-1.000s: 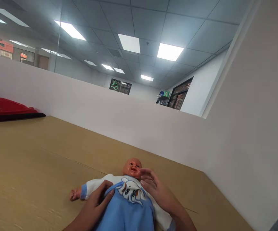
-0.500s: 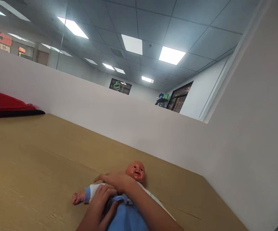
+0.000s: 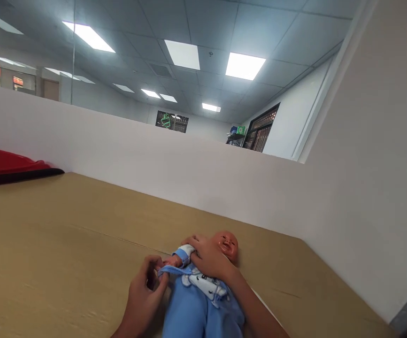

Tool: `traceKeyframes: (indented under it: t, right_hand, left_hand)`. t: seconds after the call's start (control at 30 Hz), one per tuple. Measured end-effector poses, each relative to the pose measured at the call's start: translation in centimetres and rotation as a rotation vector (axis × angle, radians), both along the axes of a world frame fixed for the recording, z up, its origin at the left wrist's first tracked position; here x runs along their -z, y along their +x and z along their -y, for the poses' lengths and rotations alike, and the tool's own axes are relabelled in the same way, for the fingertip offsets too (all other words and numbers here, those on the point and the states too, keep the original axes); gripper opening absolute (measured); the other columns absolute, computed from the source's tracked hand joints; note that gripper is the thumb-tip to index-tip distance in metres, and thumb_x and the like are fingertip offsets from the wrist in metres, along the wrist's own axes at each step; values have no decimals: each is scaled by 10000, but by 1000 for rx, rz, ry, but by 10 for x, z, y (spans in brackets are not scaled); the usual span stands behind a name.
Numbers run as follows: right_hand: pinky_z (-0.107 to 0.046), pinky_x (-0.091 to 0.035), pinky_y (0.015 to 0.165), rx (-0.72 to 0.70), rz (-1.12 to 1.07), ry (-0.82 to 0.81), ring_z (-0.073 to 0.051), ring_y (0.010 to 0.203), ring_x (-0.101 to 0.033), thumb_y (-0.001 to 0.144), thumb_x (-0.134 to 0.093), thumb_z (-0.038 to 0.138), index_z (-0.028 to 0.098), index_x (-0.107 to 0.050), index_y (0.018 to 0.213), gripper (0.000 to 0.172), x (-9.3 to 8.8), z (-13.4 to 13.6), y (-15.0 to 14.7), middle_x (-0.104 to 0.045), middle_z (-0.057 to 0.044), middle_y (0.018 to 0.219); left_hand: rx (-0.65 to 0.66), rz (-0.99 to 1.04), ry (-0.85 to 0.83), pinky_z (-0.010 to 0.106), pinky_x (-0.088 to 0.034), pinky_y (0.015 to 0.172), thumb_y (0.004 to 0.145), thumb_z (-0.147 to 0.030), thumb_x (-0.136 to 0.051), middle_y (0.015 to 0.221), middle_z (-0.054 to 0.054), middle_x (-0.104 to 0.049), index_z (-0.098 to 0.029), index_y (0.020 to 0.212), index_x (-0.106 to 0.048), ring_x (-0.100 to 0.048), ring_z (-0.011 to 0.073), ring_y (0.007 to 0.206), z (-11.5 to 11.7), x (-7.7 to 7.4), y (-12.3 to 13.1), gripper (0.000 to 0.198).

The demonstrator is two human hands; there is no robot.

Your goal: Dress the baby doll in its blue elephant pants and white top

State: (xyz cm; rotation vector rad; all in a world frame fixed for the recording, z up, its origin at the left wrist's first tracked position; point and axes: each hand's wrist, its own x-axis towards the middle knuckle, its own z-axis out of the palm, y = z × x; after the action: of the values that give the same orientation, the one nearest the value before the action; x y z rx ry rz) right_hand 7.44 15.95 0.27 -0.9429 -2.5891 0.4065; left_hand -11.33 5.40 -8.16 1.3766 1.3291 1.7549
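A baby doll [image 3: 228, 245] lies on its back, its smiling head pointing to the far side. It wears blue dungarees [image 3: 185, 307] with a white animal patch on the front, over a white top with blue cuffs. My left hand [image 3: 150, 284] is closed in a pinch on the upper edge of the dungarees, pulling the cloth out at the side. My right hand [image 3: 206, 253] reaches across the doll's chest and grips its arm in the white sleeve [image 3: 185, 251]. The doll's small hand sits beside the stretched blue edge. Its other arm is hidden behind my right forearm.
The doll lies on a tan wooden tabletop [image 3: 65, 249]. A low white wall [image 3: 147, 159] runs along the far edge and another stands at the right. Red and black objects [image 3: 9, 162] rest at the far left. Glass rises above the far wall.
The doll's arm, stretched out to the left before, is now bent in towards its body. My right hand has moved onto the sleeve, and my left hand now pulls the dungarees' edge outward.
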Motion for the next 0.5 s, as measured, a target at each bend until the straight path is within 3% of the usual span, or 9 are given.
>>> traceKeyframes:
  t: [0.2,0.33,0.4,0.5]
  right_hand:
    - [-416,-479,1064,-100,-78,-129,-255,1181,-629,786,-497,12,229,-718,1237,547,17,0,13,-690,-82,1200]
    - [-367,-489,1071,-190,-93,-209,-235,1173,-656,776,-540,40,226,-731,1271,562,14,10,9,-706,-74,1213]
    - [-375,-425,1163,-264,-108,-282,-247,1273,-618,821,-584,103,227,-752,1268,494,8,22,3,-702,-84,1300]
    - [-428,-246,1292,-288,-144,-432,-265,1484,-448,961,-566,274,290,-782,1245,358,-5,44,-8,-596,-57,1525]
  left_hand:
    - [50,30,-48,260,-382,598,878,-581,-730,660,-44,-552,-235,884,-557,-519,183,619,-17,8,-17,387]
    - [272,234,-54,254,-422,642,792,-663,-847,684,-30,-579,-218,852,-585,-562,184,678,-35,16,-22,520]
    - [398,372,-65,254,-444,668,749,-656,-906,738,-15,-619,-219,857,-594,-587,188,726,-43,16,-22,548]
    - [441,457,-98,248,-466,696,617,-636,-1005,770,-14,-626,-212,813,-617,-581,183,762,-48,11,-23,607]
